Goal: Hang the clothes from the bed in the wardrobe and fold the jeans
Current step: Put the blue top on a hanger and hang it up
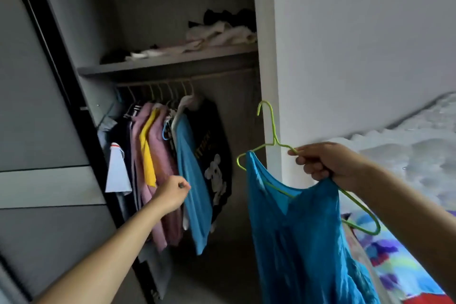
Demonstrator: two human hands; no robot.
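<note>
The blue top (303, 242) hangs on a green wire hanger (274, 141), in the air in front of the open wardrobe (267, 57) and just beside its right side panel, not yet on the rail (153, 82). One strap sits over the hanger's left shoulder; the rest of the cloth drapes down and out of view at the lower edge. The right hand (325, 164) grips the hanger's right arm, fingers curled round the wire and bunched cloth, with the hook pointing upward.

We see the left hand (171, 195) reaching into the row of hung clothes, fingers curled, at the gap between a pink garment (160, 160) and a blue shirt (192, 180); we cannot tell whether it holds any cloth. A yellow garment (146, 155) hangs left of the pink one, and a black printed shirt (214, 155) closes the row at its right end.

Above the rail, a shelf (172, 61) carries pale and dark crumpled cloth (222, 34) toward its right end. At the right, the bed (407, 155) shows white bedding, with a multicoloured cloth (394, 261) at its near edge.
</note>
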